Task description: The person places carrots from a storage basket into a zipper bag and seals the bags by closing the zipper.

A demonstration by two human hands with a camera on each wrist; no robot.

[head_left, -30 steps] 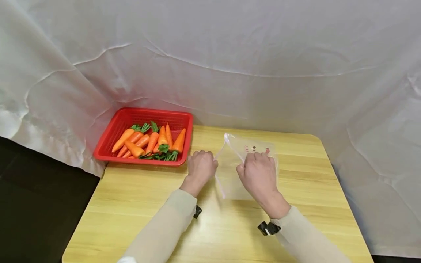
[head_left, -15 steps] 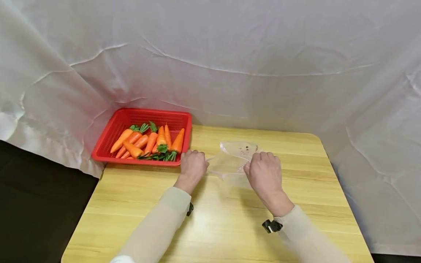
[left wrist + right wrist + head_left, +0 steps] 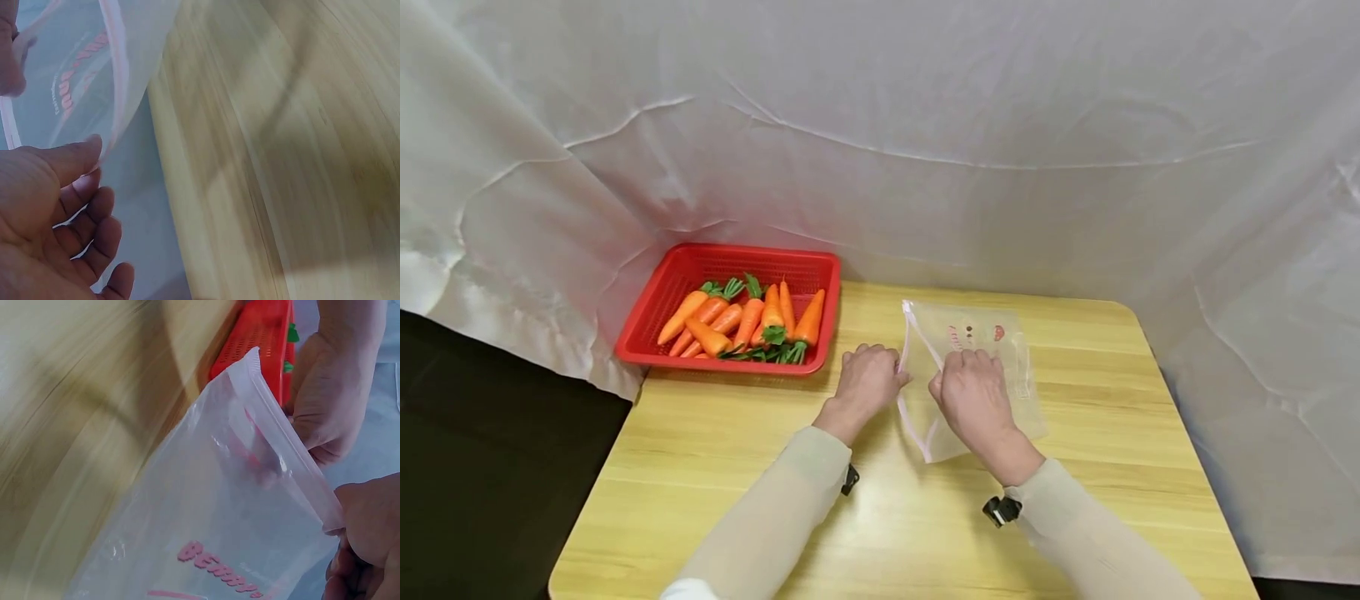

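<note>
Head view: a clear zip bag (image 3: 977, 367) lies on the table (image 3: 715, 467) at centre, with both hands at its open mouth.
Left hand: the left hand (image 3: 867, 379) pinches the near lip of the bag at its 9 o'clock edge; the left wrist view shows the thumb (image 3: 75, 156) against the pink zip strip (image 3: 115, 69), fingers loosely curled below it.
Right hand: the right hand (image 3: 970, 396) grips the other lip, just right of the left hand; the right wrist view shows the fingers (image 3: 369, 531) clamped on the zip corner and the mouth pulled apart.
Bag: thin and limp, red lettering (image 3: 219, 569) on its face, lower half flat on the wood.
Doing it well: I'd say hold each lip close to the zip and draw the two apart evenly, so the film doesn't fold shut or slip out of the pinch; keeping the bottom resting on the table should steady it.
Basket: a red basket (image 3: 647, 321) sits at 10 o'clock from the bag, holding carrots (image 3: 748, 321) with green tops, well within the left hand's reach.
Surface: pale yellow wood grain, rounded corners.
Room: a creased white sheet (image 3: 925, 125) hangs behind and to both sides; dark floor at lower left.
</note>
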